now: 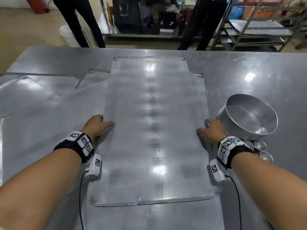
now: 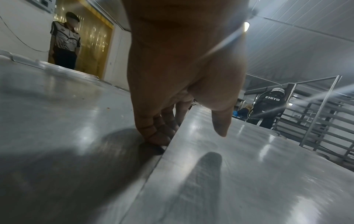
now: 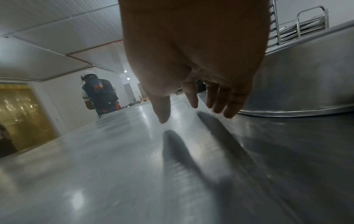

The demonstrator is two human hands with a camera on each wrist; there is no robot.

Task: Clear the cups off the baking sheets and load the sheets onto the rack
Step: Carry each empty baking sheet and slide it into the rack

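Both forearms reach in from the near edge, each wrist wearing a black band with tagged white blocks. On the left hand point(image 1: 96, 124) the fingers point(image 2: 159, 137) curl down over the left long edge of the top baking sheet point(image 1: 156, 130), tips tucked at its rim, while the thumb point(image 2: 221, 125) hovers straight above the sheet's face; whether the hand already has a firm hold, I cannot tell. On the right hand point(image 1: 211, 130) the fingers point(image 3: 226, 100) hang straight and slightly spread at the right long edge, holding nothing. This sheet is flat, dull silver, brushed, with a low rim and a pale seam down its middle; its long axis runs away from the person, and no cups stand on it. It lies on the steel table point(image 1: 249, 72), overlapping a second sheet point(image 1: 93, 83); a third point(image 1: 33, 85) lies left. Just right of the right hand sits one round metal pan point(image 1: 249, 117), with three small metal cups point(image 1: 260, 146) visible near the wrist. A metal rack point(image 1: 254, 30) stands beyond the table.
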